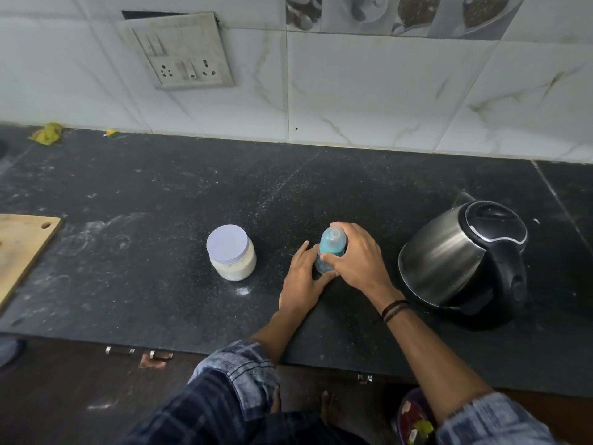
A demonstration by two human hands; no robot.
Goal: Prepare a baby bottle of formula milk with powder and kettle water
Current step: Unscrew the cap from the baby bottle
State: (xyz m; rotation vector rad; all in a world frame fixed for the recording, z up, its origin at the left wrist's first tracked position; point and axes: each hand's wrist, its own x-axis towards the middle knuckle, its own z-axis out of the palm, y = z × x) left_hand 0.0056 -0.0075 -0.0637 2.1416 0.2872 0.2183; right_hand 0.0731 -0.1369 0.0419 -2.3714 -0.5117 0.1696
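Left hand (pixel 301 277): low on the worktop (pixel 160 187), fingers curled round the foot of the baby bottle (pixel 332 244)
Right hand (pixel 359 258): higher, fingers and thumb wrapped round the bottle's teal top
Bottle: upright on the worktop, held between both hands
Powder jar (pixel 231 253): left of the bottle, apart from it, lid on
Kettle (pixel 462 261): right of the bottle, lid down, near the right wrist
Cutting board (pixel 22 248): at the far left edge
Yellow cloth (pixel 46 133): back left, by the wall tiles
Socket plate (pixel 183 53): on the wall behind

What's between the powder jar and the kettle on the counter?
The baby bottle, upright on the black counter, left hand holding its base, right hand gripping its top. Seen in the head view.
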